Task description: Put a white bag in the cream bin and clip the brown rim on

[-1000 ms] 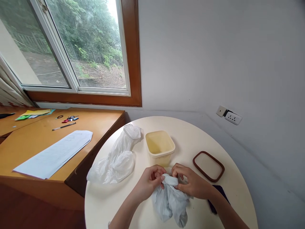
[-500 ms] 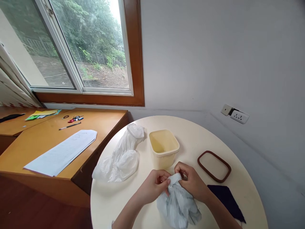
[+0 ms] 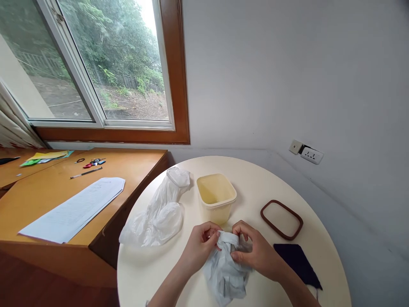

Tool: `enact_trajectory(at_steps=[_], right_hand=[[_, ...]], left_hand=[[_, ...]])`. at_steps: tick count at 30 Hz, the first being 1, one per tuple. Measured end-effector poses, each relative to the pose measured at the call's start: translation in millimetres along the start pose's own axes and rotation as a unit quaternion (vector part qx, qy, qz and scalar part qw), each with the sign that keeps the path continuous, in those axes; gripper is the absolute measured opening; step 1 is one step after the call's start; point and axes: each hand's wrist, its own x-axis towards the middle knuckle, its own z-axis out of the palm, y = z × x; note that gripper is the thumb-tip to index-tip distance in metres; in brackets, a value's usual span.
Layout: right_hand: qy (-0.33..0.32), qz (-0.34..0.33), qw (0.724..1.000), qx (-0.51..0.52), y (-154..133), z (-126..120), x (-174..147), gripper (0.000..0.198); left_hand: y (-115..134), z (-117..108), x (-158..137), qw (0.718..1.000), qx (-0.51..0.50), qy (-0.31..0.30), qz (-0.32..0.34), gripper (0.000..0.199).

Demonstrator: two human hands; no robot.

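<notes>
My left hand and my right hand both grip the top of a crumpled pale grey plastic bag that rests on the round cream table close to me. The fingers of both hands pinch the bag's bunched mouth. Just beyond my hands stands an open pale yellow plastic container with no lid on it. Its brown-rimmed lid lies flat to the right. A second, white plastic bag lies slumped to the left of the container.
A dark blue cloth lies at the table's right, near my right forearm. A wooden desk at the left carries a white paper sheet, a pen and small items under the window. A wall socket sits at the right.
My hands have shifted on the grey bag's top and bunched it more tightly; the bag's lower part has drawn in. The view has swung slightly.
</notes>
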Motion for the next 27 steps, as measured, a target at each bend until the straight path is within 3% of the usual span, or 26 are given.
enact_trajectory(at_steps=[5,15,20,24,27], right_hand=[[0.062,0.011,0.998,-0.02,-0.9,9.5,-1.8,0.013],[0.096,-0.022,0.995,0.01,5.9,23.0,0.5,0.013],[0.129,-0.03,0.99,-0.038,8.6,26.9,-0.7,0.015],[0.075,-0.052,0.995,-0.038,1.7,22.5,-8.3,0.015],[0.047,-0.06,0.996,-0.042,-2.9,18.5,-12.2,0.015]], left_hand=[[3.3,3.0,-2.0,0.999,0.001,-0.034,0.006,0.029],[4.7,0.5,-3.9,0.991,0.08,-0.107,-0.013,0.031],[-0.8,3.7,-4.3,0.996,0.09,-0.019,0.003,0.023],[-12.1,9.3,-4.0,0.995,0.073,0.059,0.039,0.021],[-15.1,10.5,-3.1,0.994,0.05,0.086,0.054,0.021]])
